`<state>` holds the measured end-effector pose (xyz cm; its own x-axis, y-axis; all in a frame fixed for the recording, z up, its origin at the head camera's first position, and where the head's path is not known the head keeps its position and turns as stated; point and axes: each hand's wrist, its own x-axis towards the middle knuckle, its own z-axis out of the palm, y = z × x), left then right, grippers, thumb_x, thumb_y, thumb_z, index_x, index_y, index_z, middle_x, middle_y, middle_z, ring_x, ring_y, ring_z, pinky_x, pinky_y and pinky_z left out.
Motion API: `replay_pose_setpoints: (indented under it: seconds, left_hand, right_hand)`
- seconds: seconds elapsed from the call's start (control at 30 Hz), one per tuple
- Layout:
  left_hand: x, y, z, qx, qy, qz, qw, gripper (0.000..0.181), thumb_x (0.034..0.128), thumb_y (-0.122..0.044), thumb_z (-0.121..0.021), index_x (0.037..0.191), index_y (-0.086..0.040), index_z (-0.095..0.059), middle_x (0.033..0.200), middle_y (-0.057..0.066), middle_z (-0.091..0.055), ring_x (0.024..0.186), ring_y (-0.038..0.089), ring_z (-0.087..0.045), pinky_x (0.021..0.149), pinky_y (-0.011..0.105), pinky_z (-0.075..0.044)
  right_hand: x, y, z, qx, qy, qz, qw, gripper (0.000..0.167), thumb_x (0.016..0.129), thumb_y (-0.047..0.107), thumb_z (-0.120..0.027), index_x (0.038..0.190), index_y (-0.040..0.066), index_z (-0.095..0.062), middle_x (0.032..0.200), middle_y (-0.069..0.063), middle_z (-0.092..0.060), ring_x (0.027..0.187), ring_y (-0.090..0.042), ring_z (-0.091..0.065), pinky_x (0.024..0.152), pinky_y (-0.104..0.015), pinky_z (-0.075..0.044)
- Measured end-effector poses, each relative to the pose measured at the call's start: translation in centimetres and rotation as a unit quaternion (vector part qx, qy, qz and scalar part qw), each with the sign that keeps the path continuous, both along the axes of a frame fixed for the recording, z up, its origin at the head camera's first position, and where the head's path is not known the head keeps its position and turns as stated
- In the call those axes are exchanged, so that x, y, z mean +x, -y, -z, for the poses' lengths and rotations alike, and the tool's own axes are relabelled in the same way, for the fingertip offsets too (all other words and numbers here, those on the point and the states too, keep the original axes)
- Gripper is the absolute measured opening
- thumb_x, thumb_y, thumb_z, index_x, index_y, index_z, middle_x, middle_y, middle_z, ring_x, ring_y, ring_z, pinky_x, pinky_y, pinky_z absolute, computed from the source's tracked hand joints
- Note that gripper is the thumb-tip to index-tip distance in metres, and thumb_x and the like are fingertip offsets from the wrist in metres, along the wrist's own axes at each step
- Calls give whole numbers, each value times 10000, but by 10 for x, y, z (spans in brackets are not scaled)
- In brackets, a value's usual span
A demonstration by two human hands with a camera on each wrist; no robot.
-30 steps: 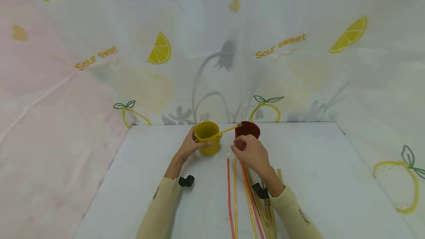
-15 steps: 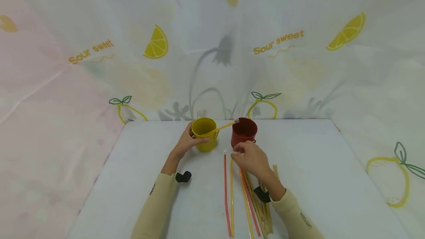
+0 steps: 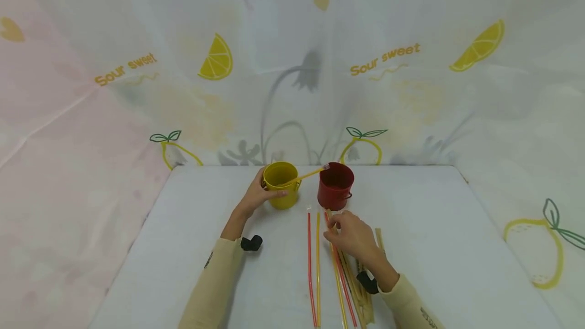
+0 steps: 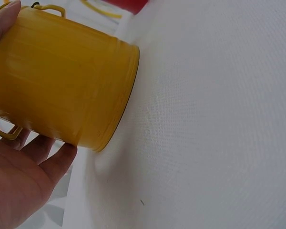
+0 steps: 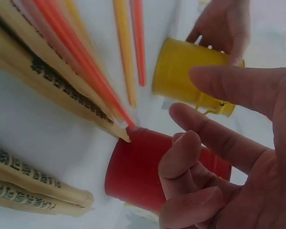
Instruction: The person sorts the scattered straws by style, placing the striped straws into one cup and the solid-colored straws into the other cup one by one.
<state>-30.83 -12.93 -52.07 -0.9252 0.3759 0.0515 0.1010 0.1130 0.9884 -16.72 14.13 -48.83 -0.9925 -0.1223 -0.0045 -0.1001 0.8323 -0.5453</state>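
Note:
My left hand point(image 3: 256, 196) grips a small yellow bucket point(image 3: 287, 201) from its left side, thumb across the front. In the left wrist view, the fingers press on the wall of the bucket point(image 4: 62, 76). A yellow straw point(image 3: 305, 175) with a clear wrapper end leans out of it toward the red bucket point(image 3: 334, 194). My right hand point(image 3: 355, 237) hovers in front of the red bucket, above several straws. In the right wrist view, the thumb and forefinger of this hand point(image 5: 248, 157) are apart with nothing between them, and the other fingers bend loosely.
A red straw point(image 3: 310, 263) and a yellow straw point(image 3: 318, 268) lie side by side on the white table point(image 3: 457, 248). More wrapped straws lie under my right arm, among them paper-wrapped ones point(image 5: 66, 88) with printed letters. A lemon-print cloth point(image 3: 292, 65) hangs behind.
My right hand has come back from beside the red bucket toward the straws, baring the bucket's front. My left hand keeps its grip on the yellow bucket. The head view shifted slightly.

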Motion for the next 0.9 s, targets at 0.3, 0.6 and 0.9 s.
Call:
replay_pose_setpoints:
  seconds: [0.3,0.6,0.9]
  left_hand:
    - [8,-2,-14,-22,57,104,9999,872,802,-114,-824,1501,-83,-304,1449,158,-425,1341,342,-392,1120,520,-279]
    - [8,0,-16,-24,50,101,9999,873,799,-110,-827,1498,-68,-306,1439,165,-435,1337,348,-395,1115,517,-285]
    - [7,0,-19,-10,31,147,9999,873,808,-103,-818,1507,-76,-295,1455,170,-418,1349,351,-381,1123,528,-268]
  right_hand:
    - [9,-5,12,304,229,-92,9992,263,787,218,-808,666,167,-580,705,15,-462,608,-138,-427,489,-291,-346]
    - [12,-6,18,432,222,-31,9988,334,771,189,-798,596,156,-514,604,31,-433,595,-135,-409,474,-281,-318]
    - [14,-6,22,294,233,-56,9993,323,753,174,-778,576,151,-509,661,10,-428,584,-144,-401,477,-286,-305]
